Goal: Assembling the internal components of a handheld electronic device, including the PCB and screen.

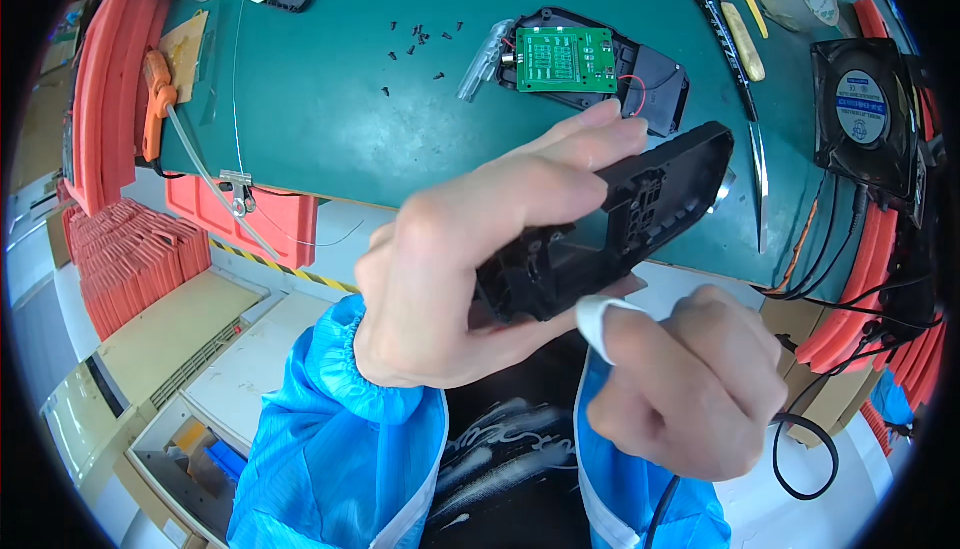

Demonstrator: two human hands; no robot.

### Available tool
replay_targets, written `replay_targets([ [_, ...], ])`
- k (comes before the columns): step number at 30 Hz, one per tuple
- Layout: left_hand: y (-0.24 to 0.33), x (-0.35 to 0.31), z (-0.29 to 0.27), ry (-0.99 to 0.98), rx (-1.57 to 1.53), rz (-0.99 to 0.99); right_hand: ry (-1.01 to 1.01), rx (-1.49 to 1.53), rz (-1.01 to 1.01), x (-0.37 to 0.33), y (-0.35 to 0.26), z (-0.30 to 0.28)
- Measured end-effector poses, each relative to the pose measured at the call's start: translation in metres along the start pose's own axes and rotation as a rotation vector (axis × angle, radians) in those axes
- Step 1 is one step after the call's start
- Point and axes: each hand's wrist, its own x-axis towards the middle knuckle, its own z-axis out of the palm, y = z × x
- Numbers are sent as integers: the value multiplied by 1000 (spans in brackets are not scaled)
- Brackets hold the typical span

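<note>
My left hand (pixel 480 239) is closed around a black plastic housing half (pixel 610 229), tilted up above the table's near edge. The inner side, with its ribs and a rectangular opening, faces me. Beside its lower edge is my right hand (pixel 690 379), curled closed, with a white covering (pixel 596 324) on one fingertip. Whether that fingertip touches the housing I cannot tell, and the inside of the curled fingers is hidden. Beyond my left hand, a green circuit board (pixel 565 59) sits in another black housing half (pixel 655 74), with a red wire running from it.
Several small black screws (pixel 421 37) lie scattered on the green table (pixel 320 99). Tweezers (pixel 760 189), a black pen (pixel 710 24) and a yellow-handled knife (pixel 740 41) lie on the right, near a black fan (pixel 865 114) with cables. An orange-handled tool (pixel 158 89) stands at the left.
</note>
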Motion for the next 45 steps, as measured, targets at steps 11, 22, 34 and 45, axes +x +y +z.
replay_targets([
  [11, -4, -2, 3, 129, -173, -152, -4, -112, 23, -3, -2, -18],
  [22, -1, 1, -1, 139, -239, -169, 591, -18, 336, -23, 27, -18],
  [34, 3, 2, -1, 125, -238, -186, 511, -79, 396, -20, 30, -9],
  [45, 4, 1, 1, 113, -263, -195, 692, -22, 429, -6, 33, 13],
])
